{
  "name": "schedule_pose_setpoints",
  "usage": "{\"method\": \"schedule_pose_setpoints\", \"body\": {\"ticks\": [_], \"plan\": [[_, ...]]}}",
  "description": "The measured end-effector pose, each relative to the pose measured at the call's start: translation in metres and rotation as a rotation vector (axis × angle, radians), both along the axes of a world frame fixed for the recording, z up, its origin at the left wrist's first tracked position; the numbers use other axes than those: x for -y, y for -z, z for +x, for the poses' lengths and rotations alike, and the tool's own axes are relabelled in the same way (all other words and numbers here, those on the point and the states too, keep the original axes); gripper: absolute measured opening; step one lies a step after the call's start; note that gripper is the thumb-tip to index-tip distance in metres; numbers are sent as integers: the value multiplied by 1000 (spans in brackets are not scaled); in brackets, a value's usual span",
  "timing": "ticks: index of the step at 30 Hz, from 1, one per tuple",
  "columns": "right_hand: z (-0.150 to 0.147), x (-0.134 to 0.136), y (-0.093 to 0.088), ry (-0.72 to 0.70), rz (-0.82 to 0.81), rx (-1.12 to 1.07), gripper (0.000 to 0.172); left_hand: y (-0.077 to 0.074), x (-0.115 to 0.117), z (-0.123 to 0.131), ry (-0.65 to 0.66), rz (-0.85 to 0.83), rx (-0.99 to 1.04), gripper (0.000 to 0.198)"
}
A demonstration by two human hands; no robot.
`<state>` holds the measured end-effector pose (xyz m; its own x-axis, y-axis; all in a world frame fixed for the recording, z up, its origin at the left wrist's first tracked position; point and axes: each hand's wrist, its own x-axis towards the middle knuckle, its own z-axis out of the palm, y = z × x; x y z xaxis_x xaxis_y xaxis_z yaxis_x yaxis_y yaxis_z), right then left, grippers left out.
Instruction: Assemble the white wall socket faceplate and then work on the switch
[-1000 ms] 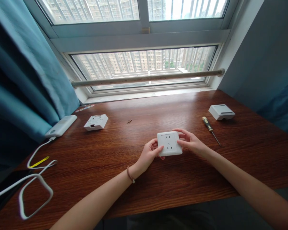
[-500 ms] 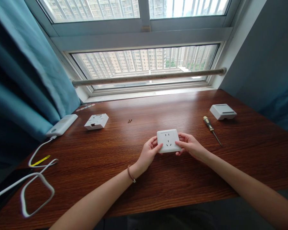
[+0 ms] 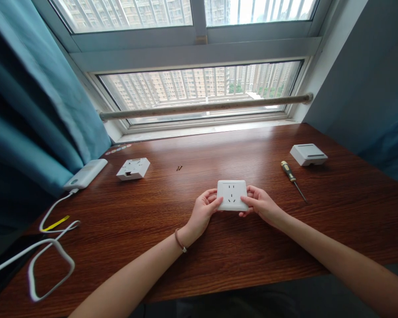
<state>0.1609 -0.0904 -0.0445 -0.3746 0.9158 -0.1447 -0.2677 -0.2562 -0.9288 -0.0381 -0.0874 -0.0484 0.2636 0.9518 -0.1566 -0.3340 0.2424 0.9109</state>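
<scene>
A white square wall socket with its plug holes facing up is held over the brown wooden table. My left hand grips its left edge, thumb on top. My right hand grips its right edge the same way. Both hands are closed on the socket, near the middle of the table.
A yellow-handled screwdriver lies right of my hands, with a white box beyond it. Two small screws and another white socket part lie farther left. A power bank with a white cable sits by the blue curtain.
The socket has tilted flatter and shifted slightly away from me. My right hand moved from on top of it to gripping its right edge.
</scene>
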Motion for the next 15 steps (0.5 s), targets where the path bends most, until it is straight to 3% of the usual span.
{"method": "schedule_pose_setpoints", "body": {"ticks": [7, 10, 13, 15], "plan": [[-6, 5, -1, 13, 35, -20, 33, -6, 5, 3, -40, 33, -30, 29], [-6, 4, -4, -3, 28, -32, 36, -10, -2, -2, -116, 36, -25, 29], [-4, 3, -7, 20, 27, -27, 35, -15, -25, -23, -299, 64, -71, 33], [-2, 2, -8, 44, 30, -19, 33, -17, -48, -48, -540, 106, -157, 35]]}}
